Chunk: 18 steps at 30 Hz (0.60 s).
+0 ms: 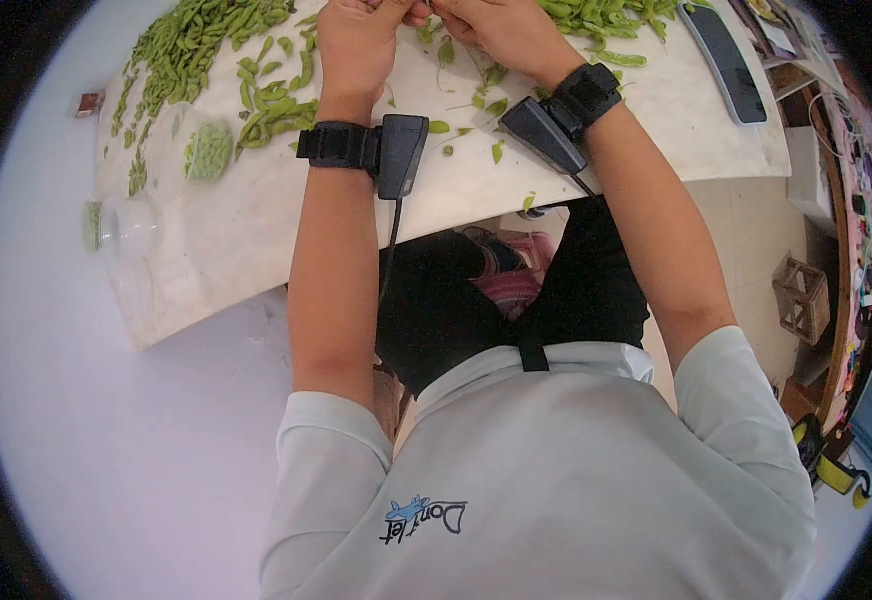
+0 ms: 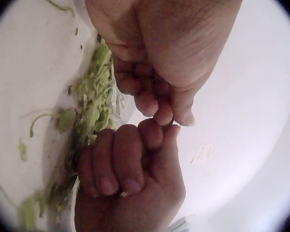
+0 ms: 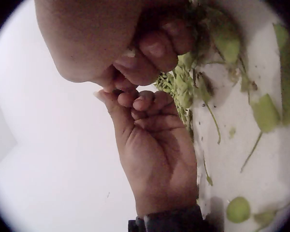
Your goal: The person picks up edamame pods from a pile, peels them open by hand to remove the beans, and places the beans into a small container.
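At the top of the head view, my left hand point(image 1: 359, 55) and right hand point(image 1: 516, 38) meet over the table, fingertip to fingertip. In the left wrist view, the left hand point(image 2: 169, 48) curls its fingers, with the thumb and forefinger pressed together against the right hand point(image 2: 135, 169). The right wrist view shows both sets of fingers curled at one small dark spot. They pinch something small there, mostly hidden by the fingertips; I cannot tell its kind. Loose green bean pods point(image 1: 276, 105) lie beside the left hand, and pod bits with stems point(image 3: 266, 113) lie below the hands.
A large heap of pods point(image 1: 191, 45) covers the far left, with another heap point(image 1: 606, 15) at the far right. A clear container of shelled green beans point(image 1: 208, 152) and a clear plastic tub point(image 1: 131, 225) are on the left. A phone point(image 1: 726, 65) lies near the table's right edge.
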### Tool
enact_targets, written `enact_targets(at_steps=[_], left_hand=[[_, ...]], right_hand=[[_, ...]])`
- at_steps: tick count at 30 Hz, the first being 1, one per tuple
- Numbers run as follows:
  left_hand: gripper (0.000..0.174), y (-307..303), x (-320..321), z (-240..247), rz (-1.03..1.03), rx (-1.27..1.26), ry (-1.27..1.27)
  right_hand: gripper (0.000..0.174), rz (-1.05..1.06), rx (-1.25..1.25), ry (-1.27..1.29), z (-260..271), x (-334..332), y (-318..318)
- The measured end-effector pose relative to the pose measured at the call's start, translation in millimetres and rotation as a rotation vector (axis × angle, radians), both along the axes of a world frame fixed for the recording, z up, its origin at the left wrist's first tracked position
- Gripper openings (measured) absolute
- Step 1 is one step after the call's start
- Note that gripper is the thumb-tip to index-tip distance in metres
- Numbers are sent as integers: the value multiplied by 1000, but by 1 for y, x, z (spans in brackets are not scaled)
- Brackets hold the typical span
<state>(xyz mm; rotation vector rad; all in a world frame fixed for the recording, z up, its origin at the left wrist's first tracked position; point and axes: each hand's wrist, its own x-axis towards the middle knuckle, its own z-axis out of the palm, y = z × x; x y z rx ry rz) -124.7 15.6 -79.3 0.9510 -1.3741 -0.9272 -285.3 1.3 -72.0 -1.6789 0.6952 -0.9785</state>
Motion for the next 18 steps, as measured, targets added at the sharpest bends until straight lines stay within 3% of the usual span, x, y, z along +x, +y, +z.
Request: enact_targets(at_steps=[7, 10, 13, 18], left_hand=[[20, -2, -2, 0, -58, 27, -10], [20, 0, -5, 1, -77, 44, 78], [22, -3, -6, -2, -63, 26, 128], [23, -2, -6, -2, 7, 54, 71]], right_hand=[[37, 14, 122, 58, 3, -5, 0], [39, 10, 29, -177, -6, 5, -1], [37, -62, -86, -153, -4, 6, -3], [29, -155, -23, -79, -2, 0, -2]])
